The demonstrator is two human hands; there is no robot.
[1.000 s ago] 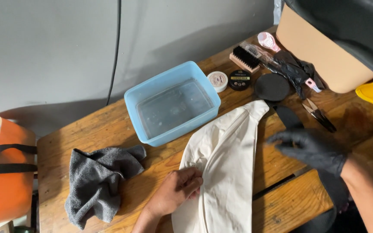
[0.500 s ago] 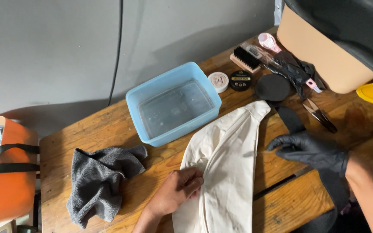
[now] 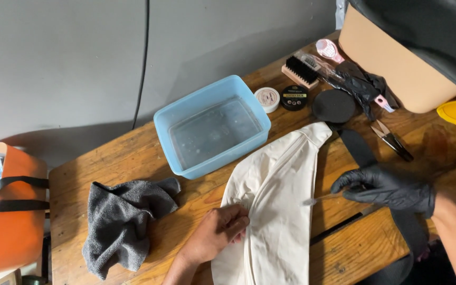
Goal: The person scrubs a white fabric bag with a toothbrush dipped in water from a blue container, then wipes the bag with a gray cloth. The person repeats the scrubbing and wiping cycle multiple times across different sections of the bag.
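Moved: gloved right hand (image 3: 386, 187) now pinches a thin tool at the cream bag (image 3: 278, 206) | left hand (image 3: 218, 232) bare, fingers curled, pressing bag's left edge | bag right of grey cloth (image 3: 125, 219) on tabletop (image 3: 133, 153) | soft, light, floppy; take it by the seam.

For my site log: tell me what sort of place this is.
Probably a small cleaning or repair workbench: a rough wooden table holding a blue water tub, a bristle brush, polish tins and a grey cloth.

A worn wooden table (image 3: 133, 158) stands against a plain grey wall (image 3: 80, 53).
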